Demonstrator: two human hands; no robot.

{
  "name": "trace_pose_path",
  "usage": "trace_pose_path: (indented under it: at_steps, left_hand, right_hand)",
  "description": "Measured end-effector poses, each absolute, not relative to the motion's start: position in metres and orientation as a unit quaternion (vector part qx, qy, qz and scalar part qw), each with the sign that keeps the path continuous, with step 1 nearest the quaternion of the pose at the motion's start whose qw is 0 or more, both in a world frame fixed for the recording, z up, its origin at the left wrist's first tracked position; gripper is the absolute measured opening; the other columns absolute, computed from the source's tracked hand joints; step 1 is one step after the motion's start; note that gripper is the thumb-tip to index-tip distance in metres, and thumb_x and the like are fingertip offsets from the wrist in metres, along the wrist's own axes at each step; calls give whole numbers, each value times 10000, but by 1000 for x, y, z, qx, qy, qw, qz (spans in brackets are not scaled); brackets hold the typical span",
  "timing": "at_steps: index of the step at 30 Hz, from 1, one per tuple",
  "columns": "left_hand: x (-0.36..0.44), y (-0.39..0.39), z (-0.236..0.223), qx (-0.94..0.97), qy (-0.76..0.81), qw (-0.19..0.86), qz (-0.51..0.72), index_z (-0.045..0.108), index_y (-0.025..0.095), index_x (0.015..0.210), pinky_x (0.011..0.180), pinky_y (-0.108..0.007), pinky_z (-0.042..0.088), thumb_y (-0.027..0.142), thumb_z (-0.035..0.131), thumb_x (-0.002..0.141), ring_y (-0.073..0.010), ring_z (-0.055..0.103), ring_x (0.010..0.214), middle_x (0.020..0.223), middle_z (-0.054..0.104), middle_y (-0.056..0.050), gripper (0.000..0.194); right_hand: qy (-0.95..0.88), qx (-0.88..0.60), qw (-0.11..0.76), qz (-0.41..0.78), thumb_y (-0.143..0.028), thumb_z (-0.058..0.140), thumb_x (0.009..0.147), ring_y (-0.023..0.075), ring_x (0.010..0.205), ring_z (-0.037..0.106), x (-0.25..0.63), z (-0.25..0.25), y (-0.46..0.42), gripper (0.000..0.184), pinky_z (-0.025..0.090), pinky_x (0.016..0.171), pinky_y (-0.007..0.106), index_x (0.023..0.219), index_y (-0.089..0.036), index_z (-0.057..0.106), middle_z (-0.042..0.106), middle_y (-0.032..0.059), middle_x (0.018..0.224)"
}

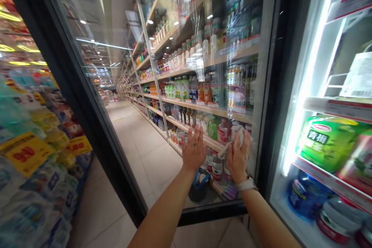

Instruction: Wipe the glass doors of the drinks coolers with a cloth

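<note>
My left hand lies flat on the glass door of a refrigerated display case, fingers spread and holding nothing. A little to its right, my right hand presses a crumpled white cloth against the same pane. A watch sits on that wrist. Behind the glass stand rows of bottled drinks on wooden-edged shelves, though reflections make them hard to separate from the aisle.
A black door frame runs down the left of the pane, and another to its right. Green packages fill a lit case at right. Bagged goods with yellow signs stand at left. A dark blue-handled basket shows low in the glass.
</note>
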State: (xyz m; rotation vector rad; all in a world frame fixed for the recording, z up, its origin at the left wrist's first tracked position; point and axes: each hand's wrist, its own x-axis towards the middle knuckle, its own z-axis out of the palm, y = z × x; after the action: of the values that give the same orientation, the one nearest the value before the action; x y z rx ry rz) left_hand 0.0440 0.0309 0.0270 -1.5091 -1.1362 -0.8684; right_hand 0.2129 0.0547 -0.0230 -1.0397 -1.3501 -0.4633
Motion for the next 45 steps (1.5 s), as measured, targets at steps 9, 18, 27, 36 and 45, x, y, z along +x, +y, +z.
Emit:
trace_pose_path:
  at_steps: [9, 18, 27, 36, 45]
  left_hand:
    - [43, 26, 27, -638, -490, 480, -349, 181, 159, 1530, 1229, -482, 39, 299, 430, 953, -227, 154, 1484, 1518, 368, -101, 644]
    - [41, 20, 31, -645, -478, 483, -349, 141, 156, 1532, 1227, -489, 56, 322, 443, 949, -241, 134, 1485, 1534, 327, -109, 678]
    - [38, 5, 36, -673, -451, 480, -336, 134, 158, 1536, 1231, -463, 56, 370, 475, 945, -233, 99, 1485, 1537, 315, -102, 714]
    - [42, -12, 40, -680, -450, 479, -325, 122, 170, 1540, 1225, -493, 112, 299, 496, 936, -250, 120, 1479, 1538, 309, -115, 722]
    - [55, -22, 40, -651, -453, 512, -330, 173, 128, 1533, 1231, -485, 54, 325, 527, 922, -248, 60, 1489, 1533, 327, -131, 733]
  right_hand:
    - [-667, -434, 578, -182, -331, 396, 974, 364, 1494, 31, 170, -49, 33, 668, 143, 1126, 709, 1558, -206, 95, 47, 149, 1632]
    - [-646, -417, 597, -230, -167, 346, 967, 314, 1491, 133, 211, -57, 60, 648, 193, 1137, 686, 1553, -281, 94, 130, 120, 1627]
    - [-557, -476, 663, -156, -207, 318, 978, 315, 1496, 93, 211, -64, 50, 617, 217, 1137, 675, 1555, -234, 100, 71, 122, 1634]
    - [-686, -397, 584, -176, -125, 355, 941, 293, 1475, 212, 176, -72, 32, 632, 248, 1149, 625, 1536, -290, 217, 259, 100, 1595]
    - [-447, -525, 721, -68, -255, 250, 1006, 317, 1486, 136, 195, -56, 32, 560, 256, 1114, 670, 1552, -201, 134, 145, 177, 1606]
